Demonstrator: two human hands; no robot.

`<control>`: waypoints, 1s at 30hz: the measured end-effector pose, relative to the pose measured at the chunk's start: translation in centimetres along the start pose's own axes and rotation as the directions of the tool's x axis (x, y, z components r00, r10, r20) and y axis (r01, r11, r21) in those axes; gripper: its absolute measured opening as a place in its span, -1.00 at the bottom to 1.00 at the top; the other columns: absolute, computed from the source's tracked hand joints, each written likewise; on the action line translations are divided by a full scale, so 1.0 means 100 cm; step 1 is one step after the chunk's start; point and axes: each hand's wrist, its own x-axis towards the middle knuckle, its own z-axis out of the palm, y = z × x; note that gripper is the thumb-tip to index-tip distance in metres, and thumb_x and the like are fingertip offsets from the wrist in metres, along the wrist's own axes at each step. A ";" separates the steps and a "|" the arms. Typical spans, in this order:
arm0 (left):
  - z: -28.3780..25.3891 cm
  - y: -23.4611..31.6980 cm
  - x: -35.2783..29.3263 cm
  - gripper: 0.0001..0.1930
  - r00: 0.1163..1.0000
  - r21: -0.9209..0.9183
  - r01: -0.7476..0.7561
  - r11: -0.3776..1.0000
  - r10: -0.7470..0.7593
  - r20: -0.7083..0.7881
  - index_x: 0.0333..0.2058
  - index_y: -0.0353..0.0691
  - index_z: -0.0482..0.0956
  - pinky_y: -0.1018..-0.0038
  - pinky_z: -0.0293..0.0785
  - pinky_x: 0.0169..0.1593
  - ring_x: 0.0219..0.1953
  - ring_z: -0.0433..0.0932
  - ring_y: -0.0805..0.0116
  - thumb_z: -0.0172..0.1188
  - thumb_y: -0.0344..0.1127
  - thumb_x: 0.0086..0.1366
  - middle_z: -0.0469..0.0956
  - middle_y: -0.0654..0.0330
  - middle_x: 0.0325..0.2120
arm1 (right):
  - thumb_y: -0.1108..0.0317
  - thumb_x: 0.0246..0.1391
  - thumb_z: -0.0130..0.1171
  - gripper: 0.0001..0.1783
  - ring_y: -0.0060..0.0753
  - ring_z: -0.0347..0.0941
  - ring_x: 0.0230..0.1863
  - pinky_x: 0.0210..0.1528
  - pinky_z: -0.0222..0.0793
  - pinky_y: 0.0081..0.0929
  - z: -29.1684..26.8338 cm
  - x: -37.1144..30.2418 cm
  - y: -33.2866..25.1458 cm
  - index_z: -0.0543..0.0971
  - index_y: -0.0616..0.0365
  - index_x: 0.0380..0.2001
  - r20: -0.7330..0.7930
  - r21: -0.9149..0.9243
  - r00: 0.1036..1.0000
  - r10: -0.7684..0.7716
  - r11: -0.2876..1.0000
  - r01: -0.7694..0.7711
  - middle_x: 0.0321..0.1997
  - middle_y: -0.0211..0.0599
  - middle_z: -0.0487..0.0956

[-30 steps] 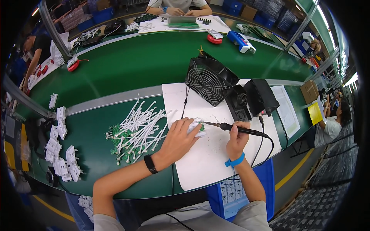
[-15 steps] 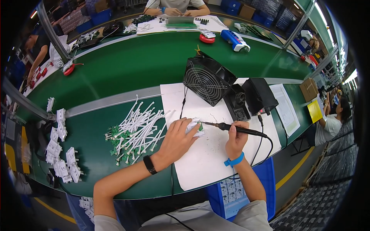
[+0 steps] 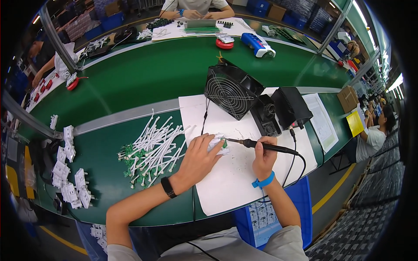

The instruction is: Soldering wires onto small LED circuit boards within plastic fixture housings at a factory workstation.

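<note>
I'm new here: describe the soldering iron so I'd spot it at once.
Find the white sheet on the green bench. The right hand holds the soldering iron above it, tip toward the left hand. Unlike the bulky fan, it's slim.

A dark green, flat-topped workbench stretches across the view, with a silver metal rail along its far side. Toward its left end lies a loose cluster of white plastic housings. Nearer the middle, a tangled heap of thin white cables with green ends rests straight on the green top. A large white paper sheet covers the centre, with a small white plastic piece on it. At the sheet's far side stand a square black fan with a round wire grille, a black holder and a boxy black unit. Farther right are a printed white page and a brown cardboard box.
</note>
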 end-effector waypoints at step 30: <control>-0.025 -0.020 0.015 -0.57 0.979 -0.164 -0.013 0.986 0.047 0.200 0.10 -0.19 0.58 0.24 0.39 0.25 0.20 0.39 -0.01 0.33 -0.37 0.25 0.43 -0.03 0.11 | 0.43 0.35 0.06 -0.86 -0.67 0.11 -0.45 -0.38 0.05 -0.62 -0.002 -0.001 -0.008 0.29 0.12 -0.23 0.090 0.148 0.995 -0.038 0.989 0.024 -0.45 -0.43 0.34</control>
